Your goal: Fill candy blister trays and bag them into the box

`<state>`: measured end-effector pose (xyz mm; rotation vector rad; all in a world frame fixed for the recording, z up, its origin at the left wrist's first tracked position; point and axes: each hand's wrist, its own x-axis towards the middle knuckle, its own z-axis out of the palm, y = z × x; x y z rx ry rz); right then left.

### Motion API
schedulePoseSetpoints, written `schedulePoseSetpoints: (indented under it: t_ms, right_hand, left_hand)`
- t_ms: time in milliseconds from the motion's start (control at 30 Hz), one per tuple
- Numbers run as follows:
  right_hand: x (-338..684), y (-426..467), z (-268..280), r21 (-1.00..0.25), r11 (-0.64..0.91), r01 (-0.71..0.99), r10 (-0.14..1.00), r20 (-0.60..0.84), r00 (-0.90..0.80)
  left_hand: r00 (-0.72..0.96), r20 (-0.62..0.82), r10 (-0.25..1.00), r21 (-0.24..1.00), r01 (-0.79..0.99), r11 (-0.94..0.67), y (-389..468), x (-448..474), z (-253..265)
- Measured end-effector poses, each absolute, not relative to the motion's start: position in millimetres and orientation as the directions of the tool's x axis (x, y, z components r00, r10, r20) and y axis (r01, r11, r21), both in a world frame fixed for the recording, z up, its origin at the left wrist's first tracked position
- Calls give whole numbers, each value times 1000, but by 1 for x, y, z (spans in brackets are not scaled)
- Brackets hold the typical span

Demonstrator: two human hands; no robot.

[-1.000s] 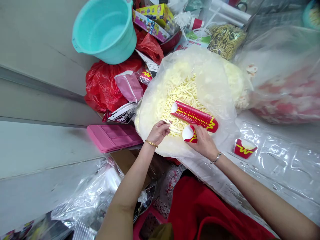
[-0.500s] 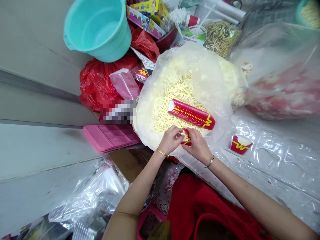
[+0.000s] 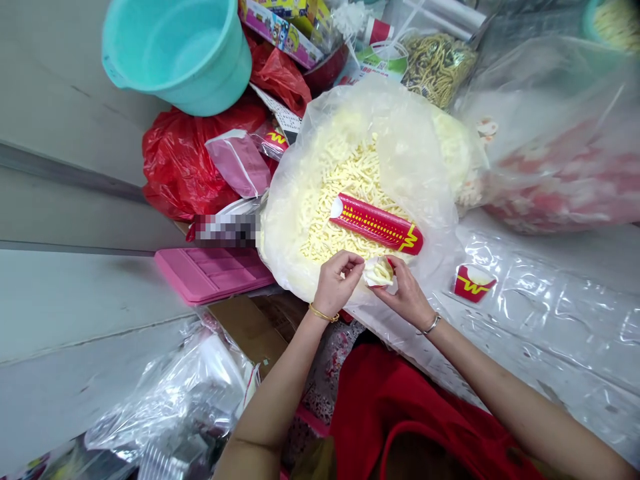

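Note:
My right hand point(image 3: 406, 293) grips a small red-and-white fry box point(image 3: 378, 273), its open top tipped toward me with pale pieces inside. Close by its left edge, my left hand point(image 3: 339, 281) has thumb and fingertips pinched together; whatever is between them is too small to make out. Both hands are over the near rim of a large translucent plastic bag point(image 3: 285, 207), rolled open and holding many pale fry-shaped pieces point(image 3: 345, 177). On these pieces lies a long nested stack of red fry boxes point(image 3: 374, 223) with yellow marks.
On clear plastic trays point(image 3: 535, 293) at right rests one red fry box point(image 3: 474, 283). Behind them stands a bag of pink-and-white pieces point(image 3: 560, 173). A turquoise bucket point(image 3: 175, 53), red plastic bags point(image 3: 185, 167) and a pink plastic panel point(image 3: 215, 273) lie leftward.
My hands have drawn slightly apart. The small fry box has tilted so its opening and contents face me more. My left fingers have moved off it to the left.

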<state>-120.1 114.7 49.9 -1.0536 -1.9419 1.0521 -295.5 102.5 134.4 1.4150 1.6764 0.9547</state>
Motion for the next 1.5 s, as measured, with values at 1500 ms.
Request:
schedulePoseSetpoints:
  t_ms: [1500]
  right_hand:
    - [-96,92,66,-864,361,350,845,143,-516]
  left_hand:
    - [-160,-312,937,920,194,340,91,-299,169]
